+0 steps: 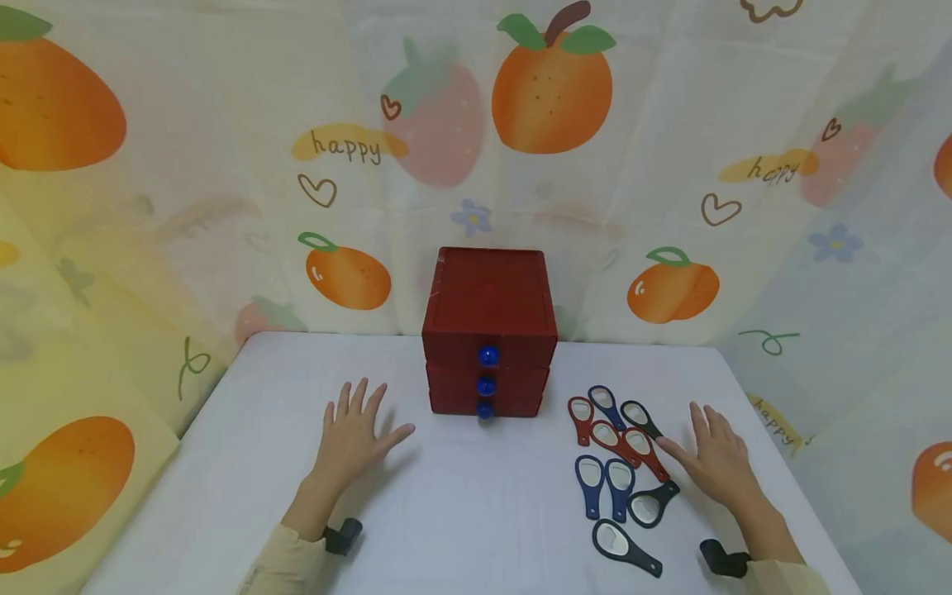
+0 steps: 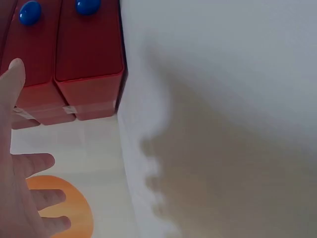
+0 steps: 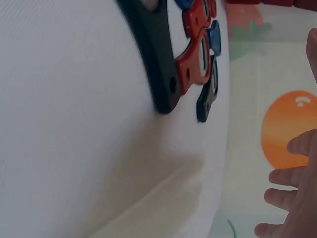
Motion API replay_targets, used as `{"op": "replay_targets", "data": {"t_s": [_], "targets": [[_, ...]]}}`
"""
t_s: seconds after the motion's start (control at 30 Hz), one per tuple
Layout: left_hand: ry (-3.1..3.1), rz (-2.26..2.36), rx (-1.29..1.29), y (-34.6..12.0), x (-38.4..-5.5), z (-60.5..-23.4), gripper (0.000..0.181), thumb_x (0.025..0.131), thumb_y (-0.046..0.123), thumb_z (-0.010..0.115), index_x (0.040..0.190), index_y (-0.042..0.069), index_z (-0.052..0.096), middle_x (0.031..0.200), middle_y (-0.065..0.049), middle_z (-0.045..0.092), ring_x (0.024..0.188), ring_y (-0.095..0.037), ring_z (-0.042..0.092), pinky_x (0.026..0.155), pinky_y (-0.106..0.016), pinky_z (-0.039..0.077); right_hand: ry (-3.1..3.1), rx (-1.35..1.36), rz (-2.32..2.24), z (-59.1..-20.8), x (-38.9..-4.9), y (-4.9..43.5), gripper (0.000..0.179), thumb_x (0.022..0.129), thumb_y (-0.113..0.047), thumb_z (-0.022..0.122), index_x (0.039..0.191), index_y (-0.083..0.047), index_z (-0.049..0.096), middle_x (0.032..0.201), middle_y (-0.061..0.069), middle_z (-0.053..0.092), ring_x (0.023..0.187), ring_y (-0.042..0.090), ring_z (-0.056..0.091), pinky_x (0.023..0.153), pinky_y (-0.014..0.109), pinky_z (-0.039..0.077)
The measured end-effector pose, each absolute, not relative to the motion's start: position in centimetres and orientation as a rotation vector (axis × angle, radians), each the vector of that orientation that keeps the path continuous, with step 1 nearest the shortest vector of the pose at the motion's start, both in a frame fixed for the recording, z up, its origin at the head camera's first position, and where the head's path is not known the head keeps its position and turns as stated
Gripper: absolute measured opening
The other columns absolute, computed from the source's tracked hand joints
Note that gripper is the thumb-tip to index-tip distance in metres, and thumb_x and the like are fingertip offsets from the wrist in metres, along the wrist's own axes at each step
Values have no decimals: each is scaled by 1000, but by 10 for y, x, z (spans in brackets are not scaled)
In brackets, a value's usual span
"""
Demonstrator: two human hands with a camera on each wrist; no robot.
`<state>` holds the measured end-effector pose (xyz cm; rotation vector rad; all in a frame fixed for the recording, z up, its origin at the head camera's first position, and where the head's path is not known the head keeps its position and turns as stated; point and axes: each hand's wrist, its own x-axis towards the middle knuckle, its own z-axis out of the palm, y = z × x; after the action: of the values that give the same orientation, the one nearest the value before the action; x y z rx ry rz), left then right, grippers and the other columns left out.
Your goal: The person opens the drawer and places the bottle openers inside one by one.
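My left hand (image 1: 351,438) is held over the left part of the table, fingers spread and holding nothing. To its right stands a dark red box of drawers (image 1: 487,293) with three blue knobs (image 1: 487,356) down its front. My right hand (image 1: 716,463) hovers at the right, fingers extended and nothing in its grasp; its thumb overlaps the edge of a group of small magnifying glasses in the head view. Among these are red magnifying glasses (image 1: 645,453), blue ones (image 1: 590,486) and black ones (image 1: 627,547), lying flat. The right wrist view shows a black handle (image 3: 161,74) close by.
A white cloth covers the table (image 1: 476,512). Behind it hangs a curtain (image 1: 446,207) printed with oranges, strawberries and hearts, which also runs along both sides. A black wrist strap mount (image 1: 343,537) sits on the left wrist, another (image 1: 725,559) on the right.
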<state>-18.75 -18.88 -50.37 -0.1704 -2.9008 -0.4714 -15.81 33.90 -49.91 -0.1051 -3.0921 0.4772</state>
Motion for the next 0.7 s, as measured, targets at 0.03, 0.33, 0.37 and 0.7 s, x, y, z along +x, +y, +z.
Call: {"op": "replay_targets", "data": {"t_s": [0.03,0.33,0.37,0.7], "targets": [[-2900,-483,-172,-188,-188,-503,86,82,67,60,146,12,43,153,-24,35,144,-48,23,110,-71,21,-3088,-98,476,-498,-159,337,100,89,-61,55,150,9,16,149,40,17,137,57,16,109,73,13],[-2946,-653,-139,-185,-197,-496,88,83,67,57,149,12,38,156,-23,31,146,-47,17,112,-71,14,-3085,-3,557,-481,-168,310,94,90,-52,59,151,8,17,152,38,17,138,55,17,109,72,15],[-2952,-680,-138,-185,-198,-495,88,84,67,57,149,12,37,156,-23,30,146,-47,15,112,-71,13,-3086,13,575,-478,-168,307,94,91,-50,59,151,8,17,153,37,18,139,55,18,109,71,16],[-2973,-1028,-105,-178,-206,-484,82,90,61,55,152,12,32,158,-21,26,145,-43,25,112,-67,22,-3068,154,754,-458,-172,284,89,93,-47,58,152,4,18,156,33,19,141,53,19,107,70,22]]}}
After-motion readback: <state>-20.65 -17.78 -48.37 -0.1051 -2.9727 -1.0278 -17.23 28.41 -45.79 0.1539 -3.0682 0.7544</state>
